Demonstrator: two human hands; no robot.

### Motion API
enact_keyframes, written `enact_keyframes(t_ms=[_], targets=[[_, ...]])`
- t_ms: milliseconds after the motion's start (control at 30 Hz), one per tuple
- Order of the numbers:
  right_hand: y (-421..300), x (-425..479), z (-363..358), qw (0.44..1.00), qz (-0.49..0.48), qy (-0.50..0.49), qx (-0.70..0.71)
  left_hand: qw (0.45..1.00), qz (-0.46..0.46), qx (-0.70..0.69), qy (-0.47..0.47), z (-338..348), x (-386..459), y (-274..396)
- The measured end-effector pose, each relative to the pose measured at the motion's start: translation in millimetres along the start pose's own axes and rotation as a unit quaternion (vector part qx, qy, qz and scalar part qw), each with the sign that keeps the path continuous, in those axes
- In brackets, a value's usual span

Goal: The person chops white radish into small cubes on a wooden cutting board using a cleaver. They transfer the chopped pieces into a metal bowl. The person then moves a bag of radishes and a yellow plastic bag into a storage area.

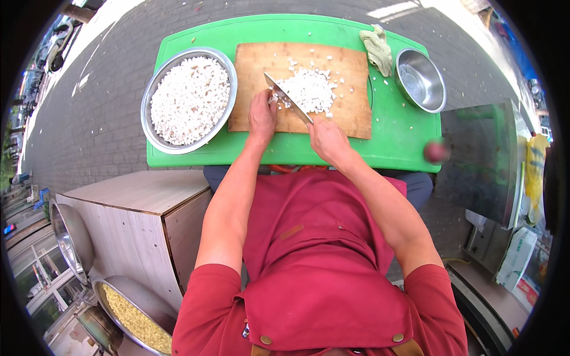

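Observation:
My right hand [328,139] grips the handle of a broad kitchen knife [289,100] whose blade slants up and left over a wooden cutting board [256,58]. Close by the blade's left side, my left hand [262,113] has its fingers bent around small whitish pieces, partly hidden by the fingers. To the right of the blade lies a heap of small white diced food [311,89], with loose cubes scattered around it. Left of the board, a metal bowl [233,95] is filled with white diced pieces, some with brownish bits.
The board rests on a green table [285,29]. At its right stand an empty metal bowl [421,80] and a crumpled greenish cloth [378,49]. A blurred dark red round thing [436,151] is near the right corner. A wooden cabinet [129,191] and a bowl of yellow food [133,318] are lower left.

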State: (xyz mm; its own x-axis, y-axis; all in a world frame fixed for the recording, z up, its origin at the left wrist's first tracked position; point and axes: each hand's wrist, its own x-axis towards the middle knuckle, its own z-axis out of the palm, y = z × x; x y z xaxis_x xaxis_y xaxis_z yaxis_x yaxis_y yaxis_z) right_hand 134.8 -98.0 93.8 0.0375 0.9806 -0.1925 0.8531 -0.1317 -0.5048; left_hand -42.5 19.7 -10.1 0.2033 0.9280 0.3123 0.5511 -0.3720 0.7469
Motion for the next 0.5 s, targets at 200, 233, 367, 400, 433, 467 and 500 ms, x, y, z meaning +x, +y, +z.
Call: enact_keyframes(t_ms=[200,233,367,400,433,467,500], targets=[[-7.5,-6.0,-7.1,1.0,0.013,-0.004,0.012,0.998,0.011,0.061,0.022,-1.0,-1.4,-0.4],[-7.4,-5.7,-5.5,1.0,0.01,-0.007,0.013,0.997,0.014,0.075,0.02,-2.9,-1.0,1.7],[4.9,3.4,6.1,1.0,-0.009,-0.004,-0.003,0.995,0.001,0.103,0.007,-6.1,1.3,5.4],[3.9,4.6,6.2,1.0,-0.015,-0.003,-0.011,0.996,0.003,0.091,0.011,-6.0,0.8,3.9],[3.4,4.3,5.9,1.0,-0.018,0.002,-0.007,0.997,0.005,0.078,0.016,-5.6,0.5,2.4],[2.9,2.8,4.9,1.0,-0.021,0.007,-0.003,0.998,0.008,0.065,0.02,-5.4,0.7,0.7],[2.3,0.5,3.0,1.0,-0.022,0.011,0.0,0.998,0.002,0.067,0.02,-4.8,0.3,0.6]])
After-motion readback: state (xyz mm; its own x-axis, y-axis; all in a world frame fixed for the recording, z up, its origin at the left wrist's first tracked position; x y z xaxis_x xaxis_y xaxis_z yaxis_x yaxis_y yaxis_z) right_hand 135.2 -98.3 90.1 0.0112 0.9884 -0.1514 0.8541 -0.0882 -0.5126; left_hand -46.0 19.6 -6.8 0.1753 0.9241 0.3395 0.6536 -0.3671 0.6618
